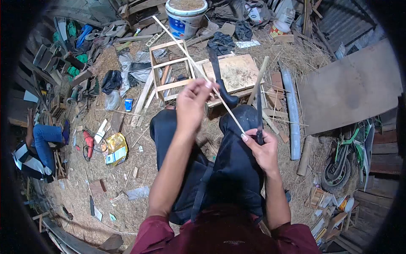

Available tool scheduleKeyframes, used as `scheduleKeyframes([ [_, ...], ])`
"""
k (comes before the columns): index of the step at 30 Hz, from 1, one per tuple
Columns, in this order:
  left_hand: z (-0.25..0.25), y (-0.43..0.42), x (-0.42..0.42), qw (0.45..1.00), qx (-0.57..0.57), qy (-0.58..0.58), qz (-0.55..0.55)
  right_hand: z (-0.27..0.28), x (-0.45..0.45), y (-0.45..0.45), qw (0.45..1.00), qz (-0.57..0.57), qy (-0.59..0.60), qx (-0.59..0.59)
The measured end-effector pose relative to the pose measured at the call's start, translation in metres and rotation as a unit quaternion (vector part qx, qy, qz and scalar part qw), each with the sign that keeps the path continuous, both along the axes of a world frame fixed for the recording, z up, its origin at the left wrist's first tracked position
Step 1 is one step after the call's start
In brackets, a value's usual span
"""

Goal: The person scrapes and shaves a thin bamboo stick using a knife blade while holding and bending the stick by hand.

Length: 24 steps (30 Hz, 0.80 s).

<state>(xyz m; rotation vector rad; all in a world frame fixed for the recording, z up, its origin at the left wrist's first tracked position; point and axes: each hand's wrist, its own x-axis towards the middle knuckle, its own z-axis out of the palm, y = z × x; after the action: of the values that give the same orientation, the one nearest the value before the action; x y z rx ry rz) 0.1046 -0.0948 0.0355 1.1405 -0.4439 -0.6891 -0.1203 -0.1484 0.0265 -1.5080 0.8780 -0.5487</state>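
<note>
I sat in a woodworking workshop, its ground (80, 171) scattered with offcuts (97, 186), shavings (237, 78) spread on a board (227, 63), a wooden frame (170, 64) before me, a red power tool (88, 143) to my left and a motorbike (359, 151) beside the plank wall (384, 158).

Littered floor (80, 167), red power tool (88, 144), yellow packet (117, 147), blue cup (128, 105).

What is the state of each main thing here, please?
Long pale wooden strip: held by left hand and right hand
Dark narrow metal knife: in right hand, unsheathed
Pale wooden rectangular frame: joined, sides open
Red corded power tool: lying down; on/off unclear
White round plastic bucket: upright
</note>
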Motion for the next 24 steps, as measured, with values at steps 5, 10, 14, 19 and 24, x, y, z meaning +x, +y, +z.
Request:
scheduleKeyframes([
  [5,0.036,-0.001,0.05,0.999,-0.028,-0.021,0.035,-0.004,-0.013,-0.003,1.0,-0.022,-0.02,0.001],
  [10,0.051,0.006,0.099,0.994,-0.086,-0.043,0.06,0.002,-0.037,-0.03,0.999,-0.028,0.021,0.009],
  [14,0.054,0.014,0.107,0.98,-0.094,-0.106,0.14,0.008,-0.047,-0.057,0.998,-0.009,0.045,-0.034],
  [19,0.048,0.026,0.122,0.833,0.094,-0.507,0.202,0.015,-0.05,-0.078,0.998,0.011,0.023,-0.054],
  [24,0.068,0.049,0.126,0.598,0.207,-0.774,-0.017,0.012,-0.059,-0.103,0.989,0.051,0.046,-0.132],
])
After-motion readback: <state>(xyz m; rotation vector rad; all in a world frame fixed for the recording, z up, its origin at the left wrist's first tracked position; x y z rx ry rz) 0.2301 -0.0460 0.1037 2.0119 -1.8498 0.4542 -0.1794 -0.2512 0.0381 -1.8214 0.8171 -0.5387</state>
